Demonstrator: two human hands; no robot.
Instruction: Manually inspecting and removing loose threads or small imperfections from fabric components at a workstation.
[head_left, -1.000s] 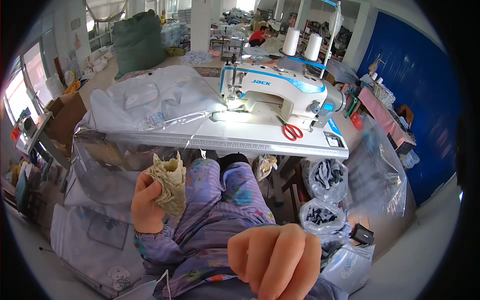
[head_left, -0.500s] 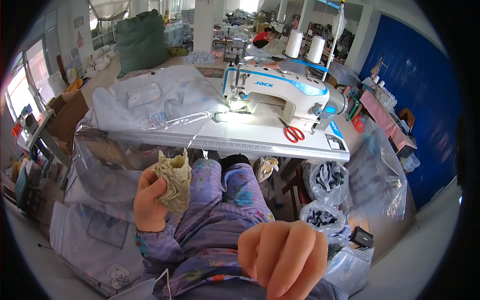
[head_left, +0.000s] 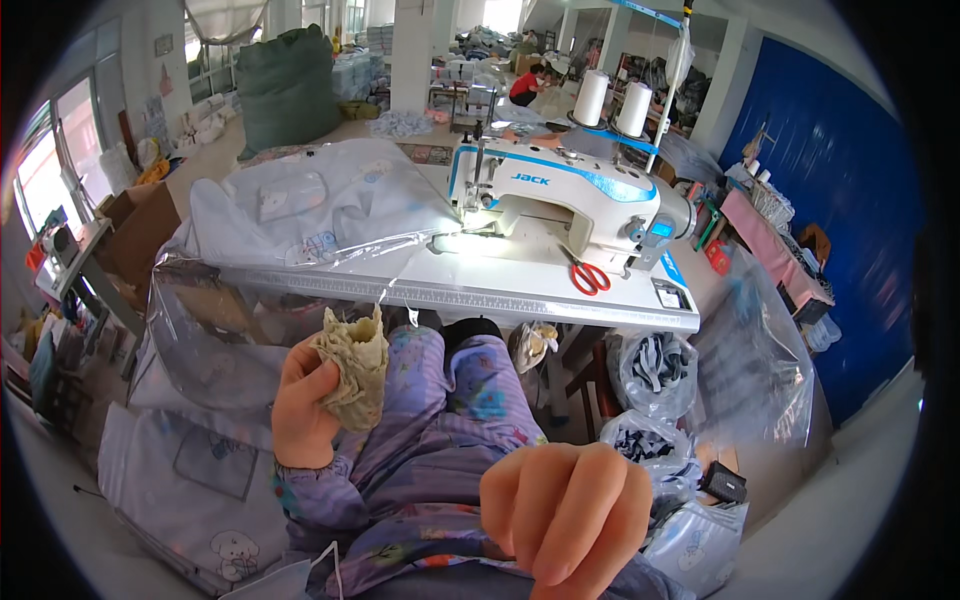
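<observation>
My left hand (head_left: 306, 415) is closed round a rolled flatbread (head_left: 356, 370), pale greenish-beige and layered, with a ragged, open upper end. It is held upright above my lap, in front of the sewing table's near edge. My right hand (head_left: 568, 510) is raised close in the lower middle, its fingers curled inward. Whatever those fingers hold, if anything, is hidden behind the knuckles. Beyond both hands stands a white and blue sewing machine (head_left: 560, 185) with its lamp lit. Red-handled scissors (head_left: 589, 278) lie on the table (head_left: 480, 295) to its right.
Light fabric under clear plastic (head_left: 310, 210) covers the table's left part and hangs down. Two white thread cones (head_left: 591, 98) stand behind the machine. At right are clear bags of dark strips (head_left: 657, 370) and a small black case (head_left: 724, 482). Far back, a person in red (head_left: 526, 85) crouches.
The view has shifted slightly. My left hand, with the flatbread, and my curled right hand keep nearly the same pose.
</observation>
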